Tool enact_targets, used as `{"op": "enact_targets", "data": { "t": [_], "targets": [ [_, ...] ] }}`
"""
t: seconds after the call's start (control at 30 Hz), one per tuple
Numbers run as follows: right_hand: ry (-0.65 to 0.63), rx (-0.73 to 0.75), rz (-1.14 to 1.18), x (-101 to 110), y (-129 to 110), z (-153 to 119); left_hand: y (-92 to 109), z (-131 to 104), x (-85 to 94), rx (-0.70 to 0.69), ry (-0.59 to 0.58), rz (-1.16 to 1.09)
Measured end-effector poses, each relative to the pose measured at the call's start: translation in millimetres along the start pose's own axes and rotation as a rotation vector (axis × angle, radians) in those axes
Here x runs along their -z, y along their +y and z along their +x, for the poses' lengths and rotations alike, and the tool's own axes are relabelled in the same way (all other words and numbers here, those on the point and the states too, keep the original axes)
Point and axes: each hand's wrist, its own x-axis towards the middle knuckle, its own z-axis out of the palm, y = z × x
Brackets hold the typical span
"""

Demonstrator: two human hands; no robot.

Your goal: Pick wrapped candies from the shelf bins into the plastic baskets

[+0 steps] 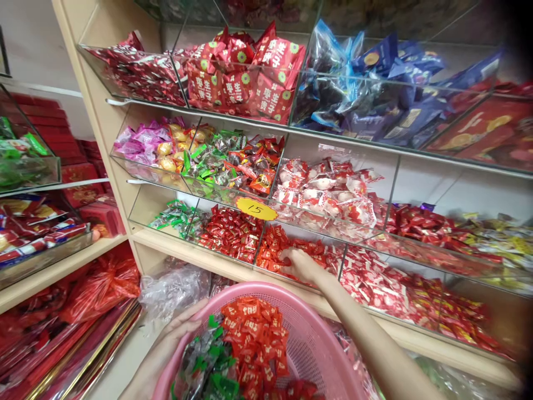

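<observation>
My left hand (174, 333) grips the left rim of a pink plastic basket (328, 339) at the bottom centre. Inside the basket lie orange-red wrapped candies (256, 333) and green-and-clear wrapped ones (208, 361). My right hand (297, 264) reaches over the basket into a bottom-shelf compartment of orange-red candies (272, 244). Its fingers are bent down onto the candies; what lies between the fingertips, if anything, is too small to tell.
Clear dividers split the wooden shelves (187, 250) into candy compartments. A yellow tag reading 15 (256, 208) hangs above my right hand. Clear plastic bags (175, 289) lie below the bottom shelf. Red bags (104, 289) stand at the lower left.
</observation>
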Motion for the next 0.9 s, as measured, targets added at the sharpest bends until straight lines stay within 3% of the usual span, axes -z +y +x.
{"op": "enact_targets", "data": {
  "t": [0.13, 0.33, 0.73, 0.9],
  "targets": [
    [-0.100, -0.027, -0.053, -10.7, -5.3, 9.0, 1.1, 0.1, -1.8, 0.018, 0.010, -0.019],
    [-0.197, -0.053, -0.158, 1.1, -22.7, 11.9, 2.0, 1.1, -3.7, 0.010, 0.045, 0.020],
    [-0.114, 0.019, -0.039, -2.3, -10.4, 2.5, -0.8, -0.8, -6.9, 0.041, 0.053, -0.061],
    [-0.084, 0.006, -0.022, -9.9, -4.3, 3.5, -3.8, 2.3, -3.0, -0.024, 0.081, -0.002]
  ]
}}
